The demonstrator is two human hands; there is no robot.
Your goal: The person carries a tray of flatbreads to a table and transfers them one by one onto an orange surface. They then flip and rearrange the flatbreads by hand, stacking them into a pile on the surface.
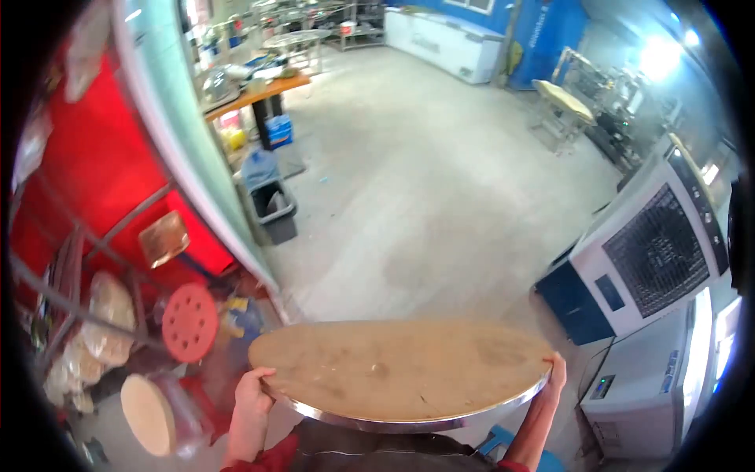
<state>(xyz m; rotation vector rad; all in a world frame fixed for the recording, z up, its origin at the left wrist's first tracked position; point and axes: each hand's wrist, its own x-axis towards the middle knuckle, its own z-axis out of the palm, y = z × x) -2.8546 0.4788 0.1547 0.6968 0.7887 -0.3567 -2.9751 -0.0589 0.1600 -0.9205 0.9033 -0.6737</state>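
Observation:
A large round board [393,370], brown and wood-like with a shiny metal rim, is held level in front of my body. It looks like a tabletop, and its surface has a few stains and small marks. My left hand [253,403] grips the rim at the left, thumb on top. On the opposite side, my right hand [556,374] clasps the edge, fingers wrapped around it. Most fingers of both hands are hidden under or behind the board. Dark clothing shows just below the near rim.
Concrete floor [409,181] stretches ahead. At right stand an air cooler [653,244] and a white appliance [637,401]. On the left are a red stool [189,322], a bin [275,212] and a wooden-topped table [259,93]. A chest freezer [440,43] stands at the back.

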